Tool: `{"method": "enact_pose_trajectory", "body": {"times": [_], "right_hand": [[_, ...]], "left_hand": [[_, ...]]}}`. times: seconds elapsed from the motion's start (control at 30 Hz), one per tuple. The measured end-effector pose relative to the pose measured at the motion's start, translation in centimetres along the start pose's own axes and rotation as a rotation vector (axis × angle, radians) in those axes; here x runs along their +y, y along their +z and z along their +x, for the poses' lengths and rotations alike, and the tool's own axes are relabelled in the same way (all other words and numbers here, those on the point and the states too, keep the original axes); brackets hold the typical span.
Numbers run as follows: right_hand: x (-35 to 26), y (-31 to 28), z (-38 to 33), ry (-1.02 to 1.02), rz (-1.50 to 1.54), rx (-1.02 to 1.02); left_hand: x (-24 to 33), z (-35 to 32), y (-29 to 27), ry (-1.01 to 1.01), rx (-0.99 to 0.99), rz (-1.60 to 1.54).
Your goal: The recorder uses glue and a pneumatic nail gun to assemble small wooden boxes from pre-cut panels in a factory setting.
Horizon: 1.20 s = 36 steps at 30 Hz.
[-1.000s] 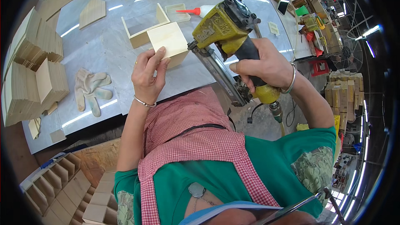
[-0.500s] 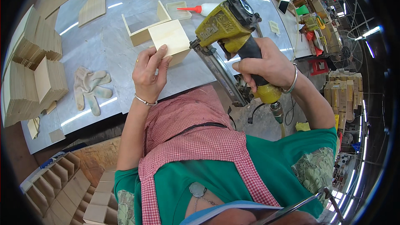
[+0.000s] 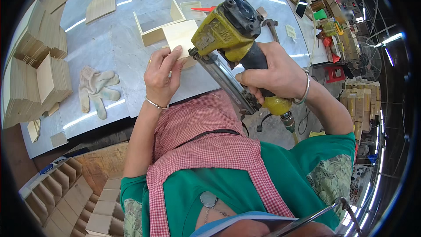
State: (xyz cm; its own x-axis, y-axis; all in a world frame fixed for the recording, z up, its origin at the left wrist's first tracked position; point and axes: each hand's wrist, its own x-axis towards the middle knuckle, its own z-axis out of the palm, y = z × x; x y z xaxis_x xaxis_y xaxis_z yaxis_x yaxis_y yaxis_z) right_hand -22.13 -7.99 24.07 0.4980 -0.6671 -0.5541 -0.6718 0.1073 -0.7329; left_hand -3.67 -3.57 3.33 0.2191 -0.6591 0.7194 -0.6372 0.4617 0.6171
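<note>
Nailing a small pale plywood box on the grey worktable.
My left hand pinches its light, stiff panel edge; my right hand wraps tight round the heavy yellow pneumatic nail gun.

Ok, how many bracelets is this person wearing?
2: one thin silver metal bracelet on the left wrist, below the left hand, and one on the right wrist, beside the right hand gripping the yellow nail gun.

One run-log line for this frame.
left hand: steadies wooden box | right hand: grips yellow nail gun, nose at box | work gloves: on table
</note>
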Motion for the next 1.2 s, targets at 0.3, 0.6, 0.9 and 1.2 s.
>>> {"method": "enact_pose_trajectory", "body": {"times": [0.3, 0.6, 0.9, 1.2], "right_hand": [[-0.3, 0.1, 0.2, 0.022, -0.026, -0.011], [-1.1, 0.3, 0.0, -0.037, -0.231, -0.026], [-1.3, 1.4, 0.7, -0.052, -0.176, -0.057], [-1.7, 1.8, 0.6, -0.036, -0.14, -0.046]], "left_hand": [[0.1, 0.1, -0.4, 0.02, 0.011, 0.015], [-0.3, -0.8, -0.7, -0.067, -0.044, -0.064], [-0.4, -0.7, -1.1, -0.054, -0.067, -0.111], [-0.4, -0.8, -1.2, -0.033, -0.034, -0.134]]}}
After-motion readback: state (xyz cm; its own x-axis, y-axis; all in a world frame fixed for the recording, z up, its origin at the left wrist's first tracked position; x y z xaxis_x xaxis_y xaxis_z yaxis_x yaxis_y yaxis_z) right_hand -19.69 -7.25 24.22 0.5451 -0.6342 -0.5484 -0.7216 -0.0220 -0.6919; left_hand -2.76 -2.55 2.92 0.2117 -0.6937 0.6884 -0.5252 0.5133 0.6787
